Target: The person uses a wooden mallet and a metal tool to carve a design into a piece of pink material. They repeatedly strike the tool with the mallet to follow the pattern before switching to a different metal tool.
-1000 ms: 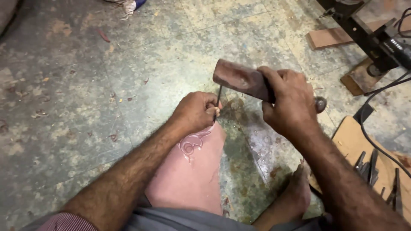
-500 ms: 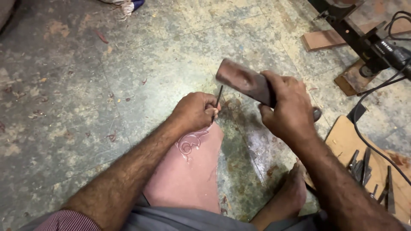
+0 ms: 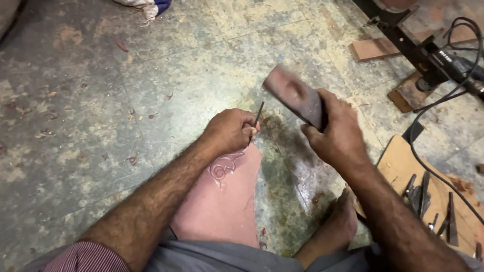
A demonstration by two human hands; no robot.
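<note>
right hand [image 3: 337, 135] grips the wooden mallet block [image 3: 295, 95], and i see it's lifted higher off the chisel [image 3: 256, 121] than a moment ago. left hand [image 3: 229, 132] pinches that chisel on the pink stone slab [image 3: 222, 201] at the carved scroll.

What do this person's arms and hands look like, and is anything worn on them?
Both hands, the left hand and the right hand, are bare: no gloves, rings or watch in view. The forearms are bare and hairy. A short sleeve with fine red and white stripes shows on the left upper arm.
</note>
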